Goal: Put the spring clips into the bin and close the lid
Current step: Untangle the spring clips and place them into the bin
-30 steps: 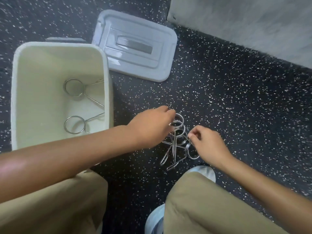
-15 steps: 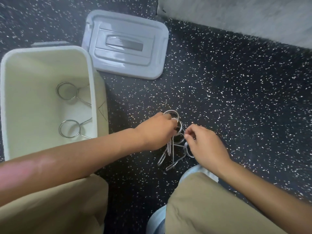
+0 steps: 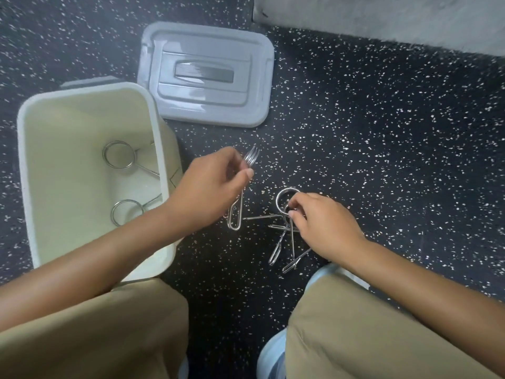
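- Left hand (image 3: 210, 184): fingers pinch one spring clip (image 3: 237, 212) by its coil, just right of the bin (image 3: 90, 90).
- Right hand (image 3: 325, 222): fingers grip the clip pile (image 3: 285, 236) on the speckled floor (image 3: 382, 149).
- Bin: open, two clips (image 3: 120, 158) inside.
- Lid (image 3: 205, 75): flat on floor, beyond bin.

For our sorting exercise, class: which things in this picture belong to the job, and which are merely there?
Part of the job:
- silver wire spring clip held by the left hand
- tangled clips under the right hand
- cream plastic bin holding two clips
- grey rectangular lid

Merely there:
- speckled black floor
- pale shoe
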